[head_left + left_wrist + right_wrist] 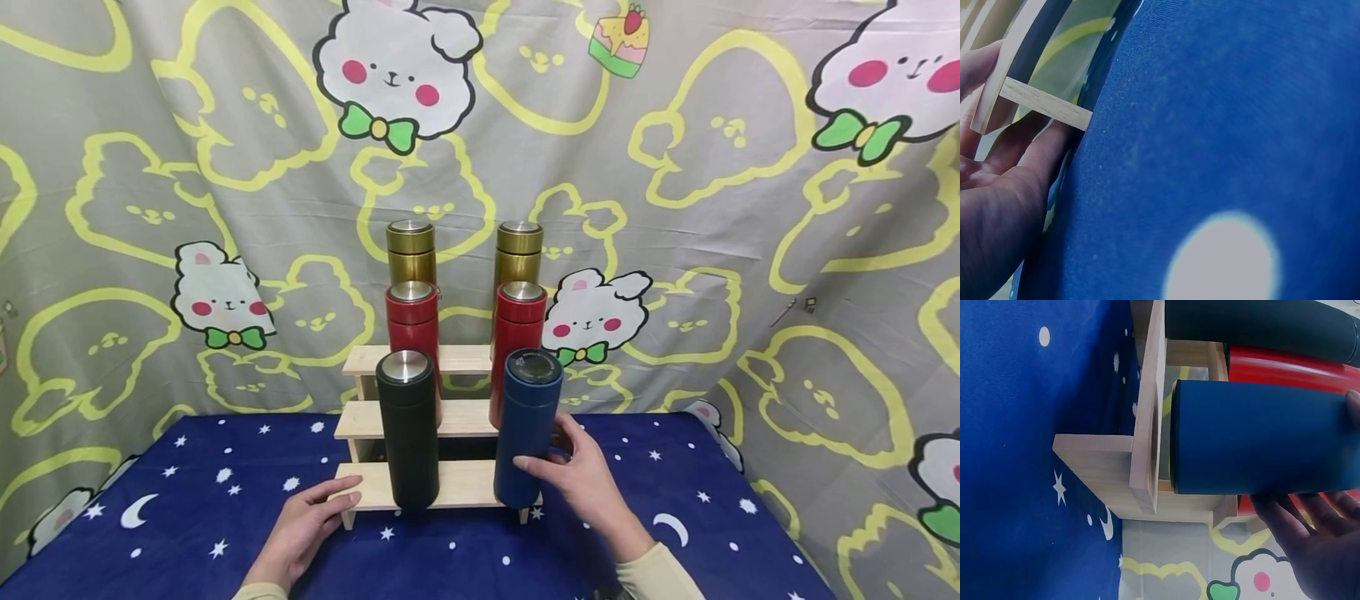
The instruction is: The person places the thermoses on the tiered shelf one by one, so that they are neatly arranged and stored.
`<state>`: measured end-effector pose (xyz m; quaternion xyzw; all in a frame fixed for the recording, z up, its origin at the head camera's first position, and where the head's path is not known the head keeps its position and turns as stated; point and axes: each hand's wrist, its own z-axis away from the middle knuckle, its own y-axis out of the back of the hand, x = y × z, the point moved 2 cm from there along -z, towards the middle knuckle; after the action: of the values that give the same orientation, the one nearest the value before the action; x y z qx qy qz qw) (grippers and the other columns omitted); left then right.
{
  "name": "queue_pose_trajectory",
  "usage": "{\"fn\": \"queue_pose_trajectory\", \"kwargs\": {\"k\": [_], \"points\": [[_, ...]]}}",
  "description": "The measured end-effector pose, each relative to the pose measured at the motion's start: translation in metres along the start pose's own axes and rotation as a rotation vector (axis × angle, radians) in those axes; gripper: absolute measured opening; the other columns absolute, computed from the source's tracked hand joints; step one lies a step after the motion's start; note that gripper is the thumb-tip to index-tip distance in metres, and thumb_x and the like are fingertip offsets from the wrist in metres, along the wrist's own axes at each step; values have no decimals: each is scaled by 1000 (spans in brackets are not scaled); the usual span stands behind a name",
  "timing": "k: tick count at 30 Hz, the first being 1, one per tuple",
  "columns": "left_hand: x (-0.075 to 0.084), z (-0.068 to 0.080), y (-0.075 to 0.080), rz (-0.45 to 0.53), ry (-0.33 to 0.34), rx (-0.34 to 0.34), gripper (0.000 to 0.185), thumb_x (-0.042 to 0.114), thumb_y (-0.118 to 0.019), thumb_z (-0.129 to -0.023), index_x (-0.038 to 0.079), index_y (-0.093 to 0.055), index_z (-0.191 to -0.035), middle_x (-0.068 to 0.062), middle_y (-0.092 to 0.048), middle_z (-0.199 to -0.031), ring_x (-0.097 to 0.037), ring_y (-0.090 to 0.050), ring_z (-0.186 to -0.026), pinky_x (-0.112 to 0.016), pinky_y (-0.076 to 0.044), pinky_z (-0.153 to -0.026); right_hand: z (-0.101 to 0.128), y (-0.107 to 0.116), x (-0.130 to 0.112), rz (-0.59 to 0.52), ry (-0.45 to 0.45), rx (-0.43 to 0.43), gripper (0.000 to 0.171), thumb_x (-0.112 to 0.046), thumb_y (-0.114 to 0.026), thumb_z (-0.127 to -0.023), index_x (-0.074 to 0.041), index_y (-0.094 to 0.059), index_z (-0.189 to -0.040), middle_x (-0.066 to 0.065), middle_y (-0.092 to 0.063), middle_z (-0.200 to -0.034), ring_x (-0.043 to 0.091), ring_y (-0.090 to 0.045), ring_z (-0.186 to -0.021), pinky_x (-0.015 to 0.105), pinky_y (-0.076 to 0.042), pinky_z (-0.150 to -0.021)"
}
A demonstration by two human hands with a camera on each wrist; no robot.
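Observation:
A three-step wooden stand (465, 493) carries flasks in two columns. My right hand (588, 483) grips the blue flask (527, 442), thumb on the front and fingers around its right side. In the right wrist view a narrow gap shows between that flask's base and the lowest board (1145, 425). Over at the stand's left end, my left hand (303, 525) holds the lowest board, with fingers on top and others beneath it in the left wrist view. Beside the blue flask, a black flask (408, 450) stands upright on the bottom step.
Two red flasks (412, 329) (520, 333) occupy the middle step, and two gold flasks (411, 265) (517, 265) the top one. A dark blue cloth (225, 475) with stars and moons covers the table. Behind hangs a grey patterned curtain (465, 183).

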<state>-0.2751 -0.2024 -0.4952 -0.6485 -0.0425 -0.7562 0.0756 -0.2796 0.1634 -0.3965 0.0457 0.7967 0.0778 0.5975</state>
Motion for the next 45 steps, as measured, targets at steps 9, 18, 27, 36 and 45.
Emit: {"fn": "queue_pose_trajectory", "kwargs": {"k": [9,18,27,36,45], "points": [[0,1,-1,10,5,8,36,8,-77,-84,-5,-69,-117,-24,-48,-138,-18,-61,-100,-30,-52,-84,0,-3,4,-19,2,5,60,-11,-86,-76,-12,-59,-129,10,-60,-121,27,-58,-111,47,-48,-95],[0,2,-2,-7,7,5,38,10,-78,-84,-5,-69,-118,-24,-47,-139,-18,-60,-102,-31,-52,-86,1,-5,7,-42,-9,5,60,-7,-85,-75,-8,-58,-128,12,-61,-119,27,-58,-110,44,-49,-94],[1,1,-4,-8,14,-3,39,11,-78,-84,-6,-68,-119,-24,-47,-139,-18,-60,-102,-31,-51,-87,2,-4,7,-38,-26,-6,61,-8,-84,-78,-8,-55,-132,12,-60,-121,27,-57,-113,46,-47,-97],[1,-2,-6,-10,15,-3,38,10,-78,-83,-4,-69,-117,-22,-50,-137,-17,-61,-100,-27,-52,-83,5,3,4,-27,-15,-17,64,-9,-83,-79,-8,-53,-135,13,-58,-126,29,-54,-119,47,-44,-100],[6,2,0,-84,26,-28,38,17,-75,-88,-2,-68,-121,-22,-49,-140,-19,-58,-107,-41,-48,-95,12,27,10,204,-55,-39,44,-34,-63,-97,-8,-55,-132,8,-60,-126,24,-55,-118,46,-43,-100]]}}
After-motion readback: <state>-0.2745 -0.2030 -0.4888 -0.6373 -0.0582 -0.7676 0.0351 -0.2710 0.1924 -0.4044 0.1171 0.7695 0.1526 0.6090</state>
